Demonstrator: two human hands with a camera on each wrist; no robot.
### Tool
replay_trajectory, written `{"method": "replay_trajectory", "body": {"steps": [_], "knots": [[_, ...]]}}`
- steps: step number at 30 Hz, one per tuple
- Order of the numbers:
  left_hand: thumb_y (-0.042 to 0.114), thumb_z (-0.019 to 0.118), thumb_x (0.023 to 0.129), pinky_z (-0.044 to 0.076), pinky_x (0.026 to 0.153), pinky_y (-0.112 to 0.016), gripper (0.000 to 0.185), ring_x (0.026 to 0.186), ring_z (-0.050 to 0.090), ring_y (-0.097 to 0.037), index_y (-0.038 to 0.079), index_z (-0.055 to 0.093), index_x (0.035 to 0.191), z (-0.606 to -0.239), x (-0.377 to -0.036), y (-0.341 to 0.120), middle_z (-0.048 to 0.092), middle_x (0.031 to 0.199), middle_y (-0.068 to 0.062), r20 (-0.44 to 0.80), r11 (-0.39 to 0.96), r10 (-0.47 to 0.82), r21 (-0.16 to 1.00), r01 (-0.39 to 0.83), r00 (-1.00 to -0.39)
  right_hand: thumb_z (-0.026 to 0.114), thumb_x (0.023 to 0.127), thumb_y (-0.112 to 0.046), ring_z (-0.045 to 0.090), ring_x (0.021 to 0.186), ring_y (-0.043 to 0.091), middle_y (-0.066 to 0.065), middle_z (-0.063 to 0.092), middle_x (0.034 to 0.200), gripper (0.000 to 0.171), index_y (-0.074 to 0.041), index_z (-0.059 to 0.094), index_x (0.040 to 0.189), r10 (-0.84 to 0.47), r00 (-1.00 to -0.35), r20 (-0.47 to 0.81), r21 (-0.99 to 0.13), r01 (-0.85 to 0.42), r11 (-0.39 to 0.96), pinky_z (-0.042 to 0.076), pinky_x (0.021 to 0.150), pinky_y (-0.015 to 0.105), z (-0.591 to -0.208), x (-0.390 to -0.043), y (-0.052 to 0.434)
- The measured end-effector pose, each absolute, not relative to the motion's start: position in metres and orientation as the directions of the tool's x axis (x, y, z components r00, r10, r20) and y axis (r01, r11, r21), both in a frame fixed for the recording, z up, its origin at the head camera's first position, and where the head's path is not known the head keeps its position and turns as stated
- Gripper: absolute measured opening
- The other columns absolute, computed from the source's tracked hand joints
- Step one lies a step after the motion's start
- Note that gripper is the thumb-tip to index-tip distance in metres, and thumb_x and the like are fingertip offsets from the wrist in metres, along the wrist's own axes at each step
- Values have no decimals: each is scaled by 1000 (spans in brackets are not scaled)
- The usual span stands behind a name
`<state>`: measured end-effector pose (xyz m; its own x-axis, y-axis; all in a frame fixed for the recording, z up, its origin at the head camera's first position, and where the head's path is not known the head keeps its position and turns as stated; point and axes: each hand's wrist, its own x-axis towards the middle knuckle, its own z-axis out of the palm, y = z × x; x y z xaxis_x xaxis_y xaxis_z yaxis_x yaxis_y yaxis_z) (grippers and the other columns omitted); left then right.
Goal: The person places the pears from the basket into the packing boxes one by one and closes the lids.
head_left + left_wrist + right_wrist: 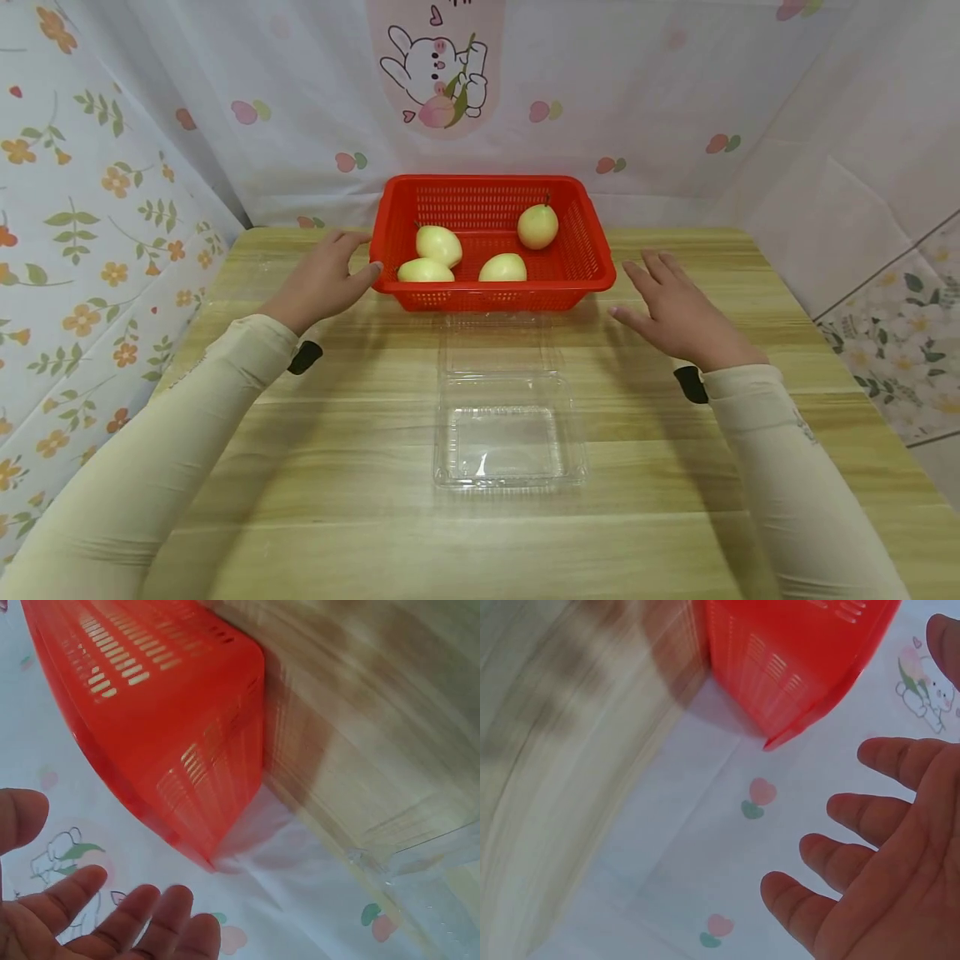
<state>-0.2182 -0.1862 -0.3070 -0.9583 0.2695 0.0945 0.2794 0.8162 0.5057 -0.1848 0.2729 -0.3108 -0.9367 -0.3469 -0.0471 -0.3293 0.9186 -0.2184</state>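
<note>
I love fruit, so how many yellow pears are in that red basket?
4, all in the red basket: one far right, one left, one front left, one front middle. None seem hidden.

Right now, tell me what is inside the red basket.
The red basket holds four pale yellow fruits, loose on its floor. Its near wall hides the lowest part of the front two.

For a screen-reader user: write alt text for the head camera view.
A person's left hand touches the left rim of a red basket holding four yellow-green fruits, while the right hand hovers open, apart from its right side. An open clear plastic clamshell box lies nearer on the wooden table.
</note>
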Motion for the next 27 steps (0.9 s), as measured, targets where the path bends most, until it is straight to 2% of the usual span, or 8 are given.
{"method": "replay_trajectory", "body": {"steps": [5, 10, 17, 23, 27], "knots": [[31, 51, 100, 43, 98, -57, 55, 117, 49, -40, 0, 44, 145, -303, -234, -183, 44, 141, -23, 41, 813, 288, 517, 267, -957, 56, 99, -47, 4, 147, 47, 27, 9, 161, 79, 1, 27, 154, -358, -934, -20, -208, -346, 915, 16, 112, 66, -309, -187, 269], [26, 51, 100, 47, 94, -54, 52, 109, 53, -39, -3, 45, 142, -305, -245, -181, 44, 139, -24, 5, 814, 268, 533, 230, -963, 55, 98, -50, 5, 147, 47, 26, 11, 161, 80, 0, 27, 154, -361, -932, -20, -205, -350, 914, 15, 112, 66, -306, -187, 267], [20, 52, 98, 43, 99, -56, 44, 115, 46, -39, -7, 54, 132, -308, -254, -181, 50, 129, -26, -45, 831, 215, 534, 158, -976, 54, 99, -51, 4, 147, 47, 27, 10, 161, 80, 0, 27, 154, -371, -928, -23, -206, -359, 910, 14, 113, 64, -307, -187, 268], [19, 48, 99, 47, 94, -53, 40, 107, 55, -39, -6, 55, 129, -311, -260, -182, 59, 121, -25, -80, 808, 187, 579, 107, -979, 54, 99, -51, 6, 147, 47, 27, 11, 161, 79, 0, 27, 154, -373, -928, -17, -201, -362, 910, 15, 113, 65, -306, -187, 268], [19, 46, 99, 48, 93, -51, 39, 107, 57, -39, -6, 53, 129, -311, -262, -181, 60, 121, -26, -102, 797, 170, 600, 76, -980, 55, 99, -49, 5, 147, 47, 27, 11, 161, 79, 0, 27, 154, -372, -928, -24, -202, -360, 911, 15, 113, 65, -304, -187, 267]]}}
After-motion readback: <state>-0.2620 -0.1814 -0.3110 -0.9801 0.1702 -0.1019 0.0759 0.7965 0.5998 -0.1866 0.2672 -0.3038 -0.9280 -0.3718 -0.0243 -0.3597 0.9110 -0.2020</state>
